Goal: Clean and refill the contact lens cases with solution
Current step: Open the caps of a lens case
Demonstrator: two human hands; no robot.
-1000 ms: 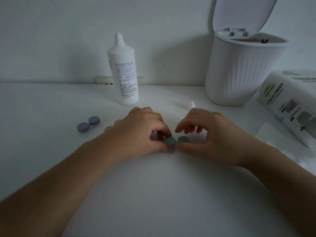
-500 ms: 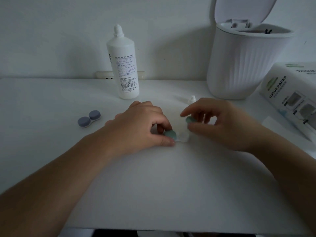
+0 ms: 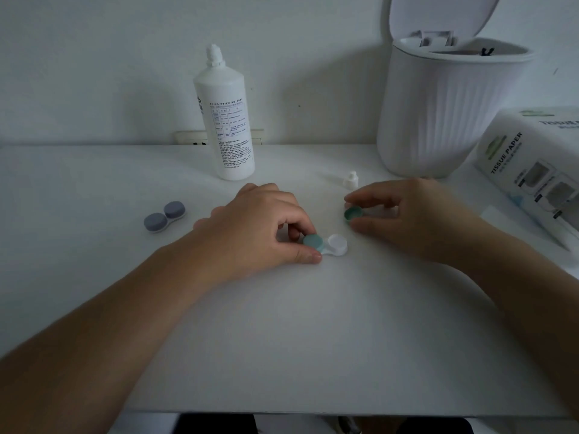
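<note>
A white contact lens case (image 3: 337,244) lies on the white table (image 3: 282,339) in the middle. Its left well carries a teal cap (image 3: 314,241), which my left hand (image 3: 257,227) pinches between thumb and forefinger. The right well stands uncovered. My right hand (image 3: 410,217) holds the other teal cap (image 3: 353,213) off the case, a little up and to the right, its hollow side showing. A second case with two blue-grey caps (image 3: 164,216) sits closed at the left. The white solution bottle (image 3: 226,120) stands upright behind, its small white cap (image 3: 351,180) on the table nearby.
A ribbed white bin (image 3: 445,120) with its lid raised stands at the back right. A tissue paper pack (image 3: 532,158) lies at the right edge, with a loose tissue sheet (image 3: 501,214) beside it. A wall socket strip (image 3: 191,137) runs behind the bottle.
My right hand has unscrewed the right teal cap and carried it up and to the right, off the case. The right well now shows white. My left hand keeps holding the left cap.
</note>
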